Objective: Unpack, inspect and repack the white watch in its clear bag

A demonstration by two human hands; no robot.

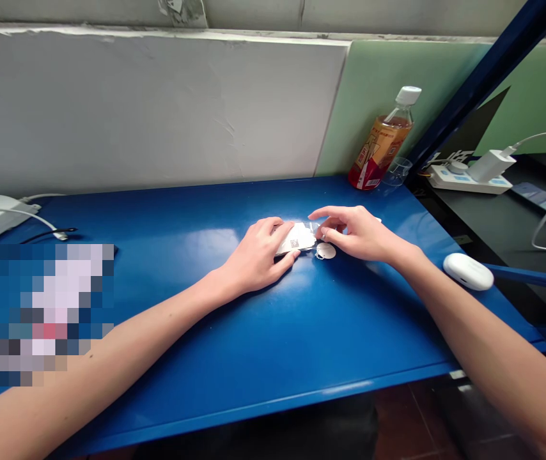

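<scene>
A flat white card-like piece (296, 238) with a printed square code lies on the blue table. My left hand (264, 254) grips it, thumb along the near edge and fingers over the far side. At its right end shows a shiny, clear plastic-like bit (312, 228). My right hand (350, 233) is at that end, index finger raised and the other fingertips pinched together; what they hold is too small to tell. Just below these fingertips lies a round white disc (326, 251) with a dark mark at its left edge. Behind my right hand a small white tip pokes out.
A drink bottle (381, 147) with a white cap stands at the back right, a clear plastic piece (397, 171) beside it. A white rounded case (468, 271) sits near the right edge. Power strips (469, 179) with cables lie right and left. A blurred-out patch covers the left side.
</scene>
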